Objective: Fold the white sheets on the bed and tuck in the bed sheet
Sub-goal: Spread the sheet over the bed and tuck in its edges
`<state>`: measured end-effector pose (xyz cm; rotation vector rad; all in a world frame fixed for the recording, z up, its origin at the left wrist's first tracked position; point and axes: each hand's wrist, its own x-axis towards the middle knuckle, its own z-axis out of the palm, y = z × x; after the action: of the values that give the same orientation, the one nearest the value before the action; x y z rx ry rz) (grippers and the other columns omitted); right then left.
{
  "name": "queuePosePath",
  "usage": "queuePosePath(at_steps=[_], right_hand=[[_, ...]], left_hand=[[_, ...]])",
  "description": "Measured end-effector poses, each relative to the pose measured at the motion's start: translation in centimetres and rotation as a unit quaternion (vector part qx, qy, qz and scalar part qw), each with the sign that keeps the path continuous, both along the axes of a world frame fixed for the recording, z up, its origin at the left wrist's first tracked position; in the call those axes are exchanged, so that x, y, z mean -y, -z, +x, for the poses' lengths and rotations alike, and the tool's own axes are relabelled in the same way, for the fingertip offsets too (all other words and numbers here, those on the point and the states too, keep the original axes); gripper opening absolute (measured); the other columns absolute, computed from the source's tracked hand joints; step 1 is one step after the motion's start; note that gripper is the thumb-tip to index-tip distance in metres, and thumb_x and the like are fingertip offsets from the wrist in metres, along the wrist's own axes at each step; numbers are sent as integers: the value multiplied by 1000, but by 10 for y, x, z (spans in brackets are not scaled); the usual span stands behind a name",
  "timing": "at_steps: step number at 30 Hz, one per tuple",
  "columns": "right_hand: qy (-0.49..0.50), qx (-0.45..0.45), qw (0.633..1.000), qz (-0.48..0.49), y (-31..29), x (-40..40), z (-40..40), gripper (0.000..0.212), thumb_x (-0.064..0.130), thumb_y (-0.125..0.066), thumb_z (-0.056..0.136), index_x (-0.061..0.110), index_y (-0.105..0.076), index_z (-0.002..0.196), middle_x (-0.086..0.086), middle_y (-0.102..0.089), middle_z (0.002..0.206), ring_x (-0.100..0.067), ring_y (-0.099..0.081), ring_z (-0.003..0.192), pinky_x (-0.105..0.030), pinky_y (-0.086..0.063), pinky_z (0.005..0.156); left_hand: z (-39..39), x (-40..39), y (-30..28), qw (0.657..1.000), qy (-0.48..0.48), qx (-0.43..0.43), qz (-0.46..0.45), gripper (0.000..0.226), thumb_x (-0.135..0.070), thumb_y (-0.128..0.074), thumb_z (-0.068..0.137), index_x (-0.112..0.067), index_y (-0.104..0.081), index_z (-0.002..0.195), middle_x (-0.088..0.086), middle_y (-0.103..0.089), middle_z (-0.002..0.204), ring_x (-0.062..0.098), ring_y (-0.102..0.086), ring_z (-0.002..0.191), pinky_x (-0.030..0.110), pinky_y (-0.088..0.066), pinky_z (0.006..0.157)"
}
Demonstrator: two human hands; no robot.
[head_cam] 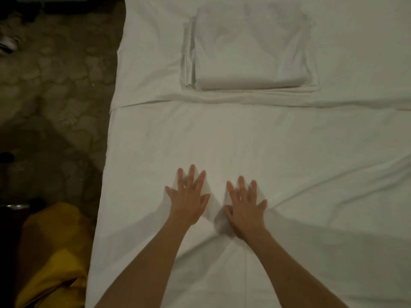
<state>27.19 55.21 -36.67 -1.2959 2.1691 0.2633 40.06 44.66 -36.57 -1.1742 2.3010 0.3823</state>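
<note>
Hands flat on the bed sheet (289, 141), side by side, near the lower middle of the view. Left hand (189, 201) and right hand (244, 205) both have fingers straight and spread, palms down, gripping nothing. They blur slightly at the fingertips. Gap between the 2 hands is small; they do not touch.

Sheet under the hands is mostly smooth. Creases fan out to the right from beside the right hand, and a small pucker sits between the wrists.

Folded white sheets (249, 54) lie further up the bed, well apart from the hands: 1 thick folded bundle on top of a wider, flatter folded layer whose edges show along its left and near sides. A long ridge or fold line (222, 100) crosses the bed just below that stack, from the left edge to the right of the view.

Bed's left edge runs down the picture. Beside it is a dark patterned floor (55, 85). Yellow fabric (57, 252) sits on the floor at lower left, close to the bed's edge. Small dark items at the top left corner, too dim to identify.
</note>
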Motion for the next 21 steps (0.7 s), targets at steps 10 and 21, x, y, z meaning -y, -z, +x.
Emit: queuePosePath(at_steps=[10, 21], right_hand=[[-37, 42, 998, -7, -23, -129, 63, 65, 34, -36, 100, 27, 1, 152, 1, 18, 159, -28, 11, 147, -54, -28, 110], [-163, 61, 984, 37, -37, -205, 182, 67, 27, -48, 96, 20, -11, 151, -6, 8, 160, -36, 7, 146, -52, -15, 114]], left_hand=[[94, -159, -5, 999, -36, -20, 5, 67, -50, -31, 98, -27, -1, 153, 3, 14, 159, 36, 3, 147, 67, -30, 101], [233, -263, -26, 979, -186, 9, 89, 70, -42, -40, 99, -31, 4, 152, -4, 17, 159, 30, 7, 147, 65, -12, 111]])
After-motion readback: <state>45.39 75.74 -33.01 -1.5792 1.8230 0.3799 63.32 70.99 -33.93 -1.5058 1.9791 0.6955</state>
